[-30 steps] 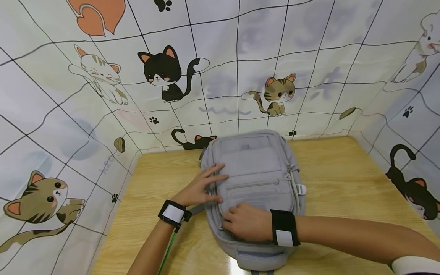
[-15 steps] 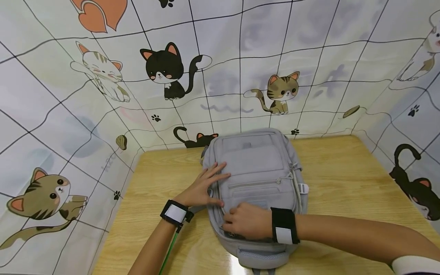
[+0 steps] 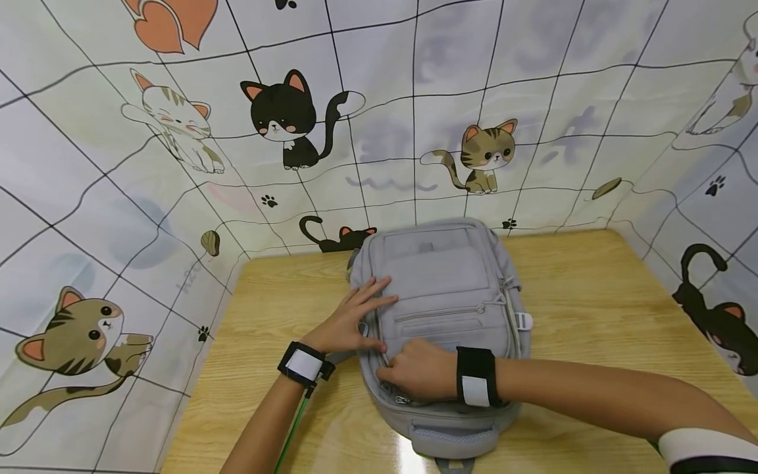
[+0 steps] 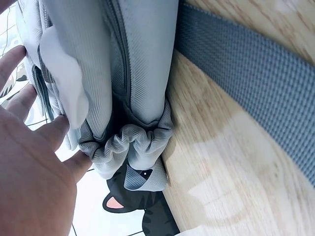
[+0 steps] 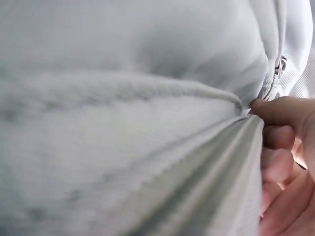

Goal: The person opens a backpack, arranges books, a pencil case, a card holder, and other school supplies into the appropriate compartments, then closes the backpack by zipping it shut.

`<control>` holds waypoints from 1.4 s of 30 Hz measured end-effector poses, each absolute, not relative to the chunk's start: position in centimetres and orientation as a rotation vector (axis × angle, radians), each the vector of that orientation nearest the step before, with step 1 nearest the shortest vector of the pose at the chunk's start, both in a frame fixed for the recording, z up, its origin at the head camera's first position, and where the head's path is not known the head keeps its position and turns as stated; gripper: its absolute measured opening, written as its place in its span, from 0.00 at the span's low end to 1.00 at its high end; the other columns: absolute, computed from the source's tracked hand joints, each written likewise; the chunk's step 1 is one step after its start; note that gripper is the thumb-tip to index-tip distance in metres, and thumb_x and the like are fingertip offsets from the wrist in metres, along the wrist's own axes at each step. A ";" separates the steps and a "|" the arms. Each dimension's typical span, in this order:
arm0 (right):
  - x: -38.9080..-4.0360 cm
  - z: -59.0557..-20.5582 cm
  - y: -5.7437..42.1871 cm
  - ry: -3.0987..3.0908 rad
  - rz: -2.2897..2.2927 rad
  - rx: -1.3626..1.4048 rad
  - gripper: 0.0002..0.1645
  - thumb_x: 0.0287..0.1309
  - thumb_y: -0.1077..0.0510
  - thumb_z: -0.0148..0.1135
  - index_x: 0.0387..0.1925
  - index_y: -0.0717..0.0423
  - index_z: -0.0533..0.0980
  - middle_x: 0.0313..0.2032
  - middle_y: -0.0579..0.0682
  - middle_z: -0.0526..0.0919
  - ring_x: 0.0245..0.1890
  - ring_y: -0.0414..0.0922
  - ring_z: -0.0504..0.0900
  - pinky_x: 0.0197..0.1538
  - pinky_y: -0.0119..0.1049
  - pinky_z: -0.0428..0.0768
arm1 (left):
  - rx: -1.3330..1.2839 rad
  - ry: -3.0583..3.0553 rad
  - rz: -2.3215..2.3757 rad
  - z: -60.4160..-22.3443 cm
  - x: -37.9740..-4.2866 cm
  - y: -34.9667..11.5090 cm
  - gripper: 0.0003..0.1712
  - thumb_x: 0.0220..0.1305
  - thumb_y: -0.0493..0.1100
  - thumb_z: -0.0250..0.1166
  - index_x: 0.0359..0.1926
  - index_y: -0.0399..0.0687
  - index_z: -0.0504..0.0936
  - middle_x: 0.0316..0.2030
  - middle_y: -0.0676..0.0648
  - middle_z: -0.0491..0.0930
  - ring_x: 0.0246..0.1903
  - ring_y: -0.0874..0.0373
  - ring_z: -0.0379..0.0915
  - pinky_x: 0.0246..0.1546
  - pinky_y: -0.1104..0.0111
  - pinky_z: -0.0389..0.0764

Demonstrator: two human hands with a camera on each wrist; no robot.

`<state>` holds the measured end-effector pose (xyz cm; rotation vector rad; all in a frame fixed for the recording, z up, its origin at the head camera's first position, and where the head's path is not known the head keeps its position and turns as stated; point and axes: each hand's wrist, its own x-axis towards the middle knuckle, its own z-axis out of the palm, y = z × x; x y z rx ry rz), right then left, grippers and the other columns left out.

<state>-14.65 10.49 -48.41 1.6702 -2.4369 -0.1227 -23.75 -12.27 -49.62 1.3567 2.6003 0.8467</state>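
Note:
A grey backpack (image 3: 438,276) lies on the table with its front pockets up and its top handle (image 3: 456,464) toward me. My left hand (image 3: 349,322) rests on its left side with the fingers spread. In the left wrist view, those fingers (image 4: 54,130) touch the bag's side beside gathered fabric. My right hand (image 3: 423,368) is over the lower front pocket, fingers curled. The right wrist view has thumb and fingers pinching a folded fabric edge (image 5: 241,113) of the pocket. A metal zipper pull (image 3: 401,399) shows below that hand.
The wooden table (image 3: 592,296) extends on both sides of the bag. Behind it stands a wall covering (image 3: 385,131) with printed cats and grid lines. A grey strap (image 4: 246,88) lies across the table at the bag's left side.
My right hand has moved slightly up the bag, away from the handle, and the zipper pull has come into view below it. The left hand stays in place on the bag.

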 end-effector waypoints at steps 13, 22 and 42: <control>-15.3 -47.8 11.1 -2.570 0.117 1.801 0.08 0.67 0.48 0.71 0.39 0.40 0.77 0.27 0.34 0.83 0.19 0.30 0.75 0.21 0.27 0.68 | 1.361 2.599 0.840 -49.8 -23.8 -12.2 0.58 0.52 0.56 0.85 0.81 0.58 0.66 0.87 0.47 0.46 0.86 0.39 0.35 0.79 0.29 0.44; -16.2 -46.8 11.6 -2.865 0.653 1.649 0.06 0.77 0.55 0.62 0.39 0.43 0.74 0.24 0.35 0.75 0.20 0.28 0.68 0.27 0.24 0.66 | 1.371 2.620 0.819 -50.0 -24.0 -12.3 0.55 0.56 0.51 0.84 0.81 0.58 0.66 0.86 0.47 0.47 0.86 0.39 0.36 0.78 0.29 0.44; -13.6 -45.3 15.0 -3.006 1.327 1.832 0.08 0.63 0.66 0.65 0.37 0.52 0.75 0.26 0.33 0.75 0.17 0.21 0.72 0.24 0.23 0.79 | 1.378 2.613 0.868 -50.6 -23.9 -12.1 0.58 0.50 0.56 0.86 0.80 0.59 0.68 0.86 0.47 0.48 0.85 0.38 0.38 0.78 0.29 0.45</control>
